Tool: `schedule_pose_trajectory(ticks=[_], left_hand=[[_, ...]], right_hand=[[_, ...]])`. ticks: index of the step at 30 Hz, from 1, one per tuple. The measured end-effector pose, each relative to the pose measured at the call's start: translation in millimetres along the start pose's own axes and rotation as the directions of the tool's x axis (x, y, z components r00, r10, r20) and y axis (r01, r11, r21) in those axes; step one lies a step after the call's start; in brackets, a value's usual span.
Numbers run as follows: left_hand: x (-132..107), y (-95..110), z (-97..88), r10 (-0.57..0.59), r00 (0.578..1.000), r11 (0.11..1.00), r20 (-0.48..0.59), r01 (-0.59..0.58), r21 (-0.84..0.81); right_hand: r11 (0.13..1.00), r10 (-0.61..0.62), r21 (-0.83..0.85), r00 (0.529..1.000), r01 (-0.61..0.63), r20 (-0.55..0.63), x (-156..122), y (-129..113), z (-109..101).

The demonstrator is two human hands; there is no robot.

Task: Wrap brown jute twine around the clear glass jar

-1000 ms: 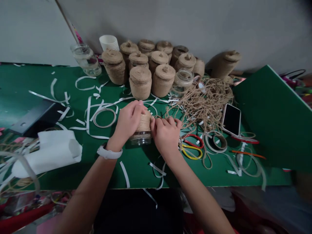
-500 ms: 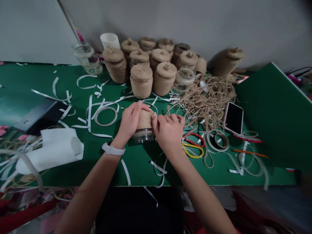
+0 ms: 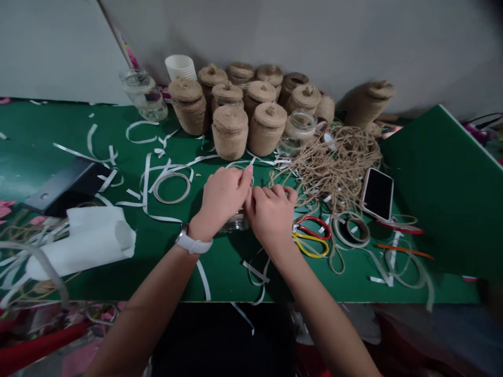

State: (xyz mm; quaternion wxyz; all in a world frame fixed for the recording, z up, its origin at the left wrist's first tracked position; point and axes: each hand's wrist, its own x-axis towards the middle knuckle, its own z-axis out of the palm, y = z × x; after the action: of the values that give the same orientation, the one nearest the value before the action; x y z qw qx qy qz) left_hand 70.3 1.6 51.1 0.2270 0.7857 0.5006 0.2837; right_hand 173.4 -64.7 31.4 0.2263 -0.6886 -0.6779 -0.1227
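Observation:
Between my hands lies a glass jar (image 3: 236,222), partly wrapped in jute twine; its bare glass end faces me and the wrapped part is now mostly covered. My left hand (image 3: 223,196), with a pale watch band at the wrist, is closed over the jar from the left and above, its thumb pointing toward my right hand. Curled at the jar's right side, my right hand (image 3: 272,213) pinches the jute twine, largely hidden by the fingers. The thumbs nearly meet. A tangled pile of jute twine (image 3: 338,162) lies beyond my right hand.
Several twine-covered jars (image 3: 230,133) stand at the back, beside a clear glass jar (image 3: 297,131). Scissors (image 3: 312,238) with red and yellow handles, a tape roll (image 3: 351,230) and a phone (image 3: 377,195) lie right. Left are white strips, a tape ring (image 3: 172,188) and a white roll (image 3: 100,235).
My left hand has turned and shifted right over the jar, covering the wrapped part, and its thumb has come closer to my right hand. The right hand has hardly moved.

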Motion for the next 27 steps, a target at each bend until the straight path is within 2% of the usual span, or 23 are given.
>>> schedule_pose_trajectory(ticks=[3,7,10,13,15,17,20,23,25,27], left_hand=[[3,-9,3.1,-0.05,0.998,0.979,-0.03,0.043,-0.198],[4,-24,7.1,-0.177,0.978,0.806,-0.111,0.079,-0.586],[3,-29,11.2,-0.225,0.964,0.732,-0.142,0.07,-0.678],[2,-29,11.8,-0.242,0.964,0.701,-0.114,0.092,-0.708],[3,-26,9.0,-0.23,0.969,0.717,-0.095,0.103,-0.689],[4,-20,5.2,-0.183,0.978,0.812,-0.105,0.09,-0.577],[4,-6,2.3,-0.027,0.992,0.97,-0.12,-0.003,-0.244],[3,5,4.2,0.067,0.997,0.998,-0.046,-0.066,0.019],[4,4,5.1,0.065,0.998,0.995,0.003,-0.065,0.072],[6,-3,4.0,0.054,0.998,0.999,0.015,-0.054,-0.004]], right_hand=[[0.999,0.031,-0.022,0.999,-0.032,-0.044,3,10,0],[0.997,0.07,-0.029,0.994,-0.072,-0.079,4,20,-1],[0.996,0.081,-0.026,0.993,-0.083,-0.081,1,21,2],[0.997,0.073,-0.021,0.993,-0.075,-0.088,-2,17,8],[0.997,0.07,-0.018,0.994,-0.072,-0.082,-4,14,10],[0.997,0.079,-0.018,0.995,-0.08,-0.066,-5,10,12],[0.996,0.087,-0.017,0.996,-0.088,-0.033,-5,6,10],[0.999,0.046,-0.006,0.999,-0.046,0.0,-5,5,7],[0.999,0.033,-0.001,0.999,-0.033,-0.012,-4,7,5],[0.999,0.051,0.004,0.998,-0.051,-0.041,-2,11,3]])
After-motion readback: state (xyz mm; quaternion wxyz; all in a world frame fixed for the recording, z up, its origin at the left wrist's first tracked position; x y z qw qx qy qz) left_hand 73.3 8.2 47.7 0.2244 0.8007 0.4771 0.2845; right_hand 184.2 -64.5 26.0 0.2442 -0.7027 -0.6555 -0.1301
